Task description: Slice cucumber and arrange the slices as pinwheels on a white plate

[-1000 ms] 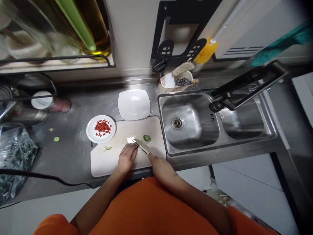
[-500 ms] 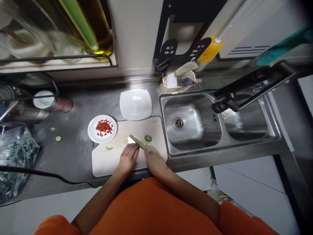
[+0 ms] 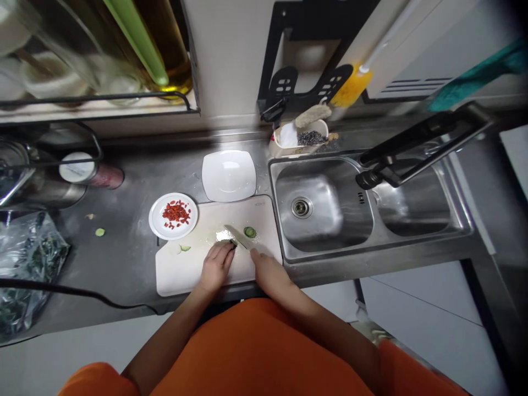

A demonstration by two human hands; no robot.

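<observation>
My left hand (image 3: 215, 268) is closed over a dark green cucumber piece (image 3: 234, 243) on the white cutting board (image 3: 177, 275); most of the piece is hidden under the fingers. In my right hand (image 3: 270, 273) is a kitchen knife (image 3: 238, 236), its blade pointing up and left, just right of the cucumber piece. A few cucumber slices (image 3: 249, 232) lie in a small stack beyond the blade on the right. Pale green scraps (image 3: 185, 248) rest on the board's left part.
A round white plate (image 3: 153, 225) with small red dried berries (image 3: 176, 212) overlaps the board's upper left corner. Behind the board stands a square white dish (image 3: 229, 176). The steel sink (image 3: 322, 220) adjoins on the right. Leftward lie a cucumber end (image 3: 99, 232) and a plastic bag of greens (image 3: 33, 269).
My right hand has shifted a little to the right with the knife, and the blade now sits slightly away from my left fingers. My left hand stays almost in place.
</observation>
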